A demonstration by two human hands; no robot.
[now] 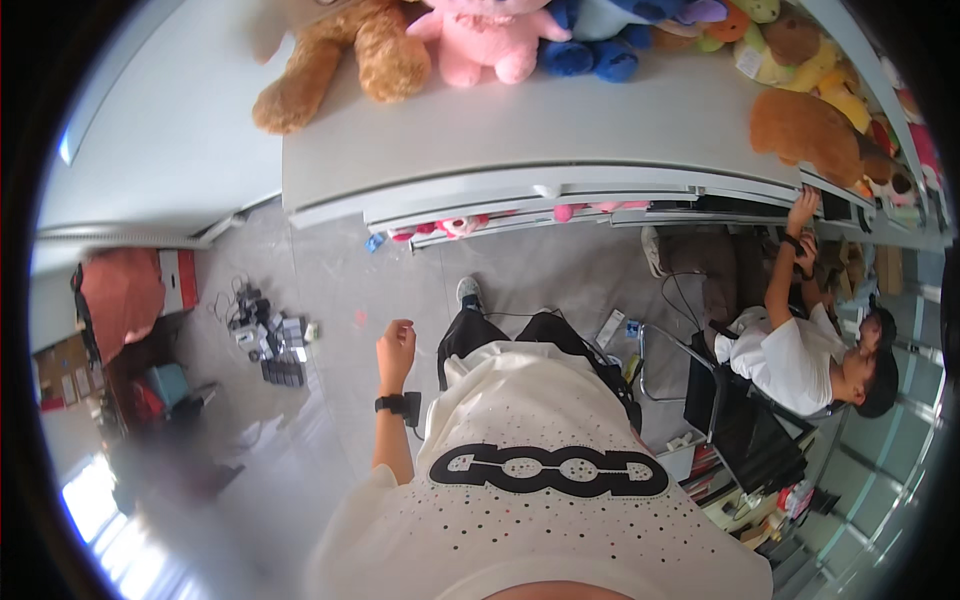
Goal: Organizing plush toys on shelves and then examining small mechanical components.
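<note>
My left hand (396, 351) hangs beside my body above the floor, its fingers loosely bent and nothing visible in it. A black band with a small box (401, 406) is strapped to that wrist. My right hand is out of view. Before me stands a pale grey shelf (525, 135) bearing plush toys: a brown leg pair of a teddy bear (390, 60), a pink plush toy (489, 41), a blue plush toy (596, 45) and a brown plush toy (806, 135) lying at the right among yellow ones.
A co-worker (795, 360) sits at the right, hands at the shelf's end, beside a metal-framed chair (675, 367). Cables and small devices (270, 330) lie on the floor at the left, near a table with a red cover (124, 300). More pink toys (461, 225) show below the shelf.
</note>
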